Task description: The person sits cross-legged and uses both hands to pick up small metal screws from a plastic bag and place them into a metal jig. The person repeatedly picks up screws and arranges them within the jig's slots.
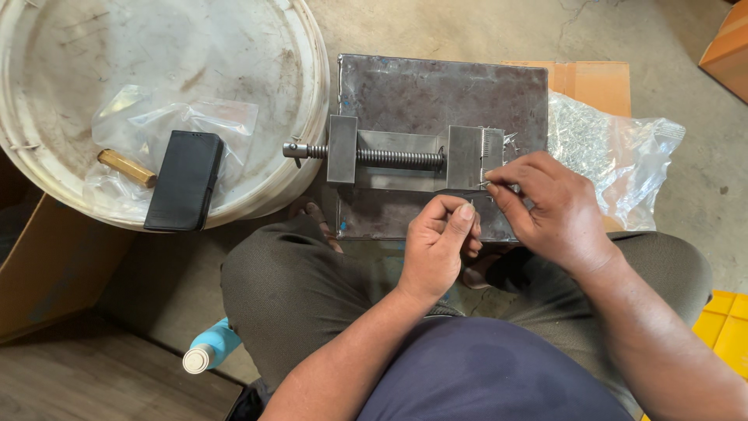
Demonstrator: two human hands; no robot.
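Observation:
A small steel vise (pixel 405 158) with a threaded screw sits on a grey metal plate (pixel 436 93) in front of my knees. Thin metal pins stand in a row along the vise jaw (pixel 491 160). My right hand (pixel 549 206) pinches a thin pin at the jaw's near end. My left hand (pixel 438 245) is just below the vise, with thumb and fingers pinched on another thin pin. A clear bag of small metal pins (pixel 604 148) lies to the right of the plate.
An upturned white bucket lid (pixel 62 70) at the left carries a black phone case (pixel 185 181), a brass piece (pixel 126 168) and a clear plastic bag. Cardboard boxes (pixel 728 47) lie around. A blue bottle (pixel 210 348) lies by my left thigh. A yellow crate (pixel 725 320) is at right.

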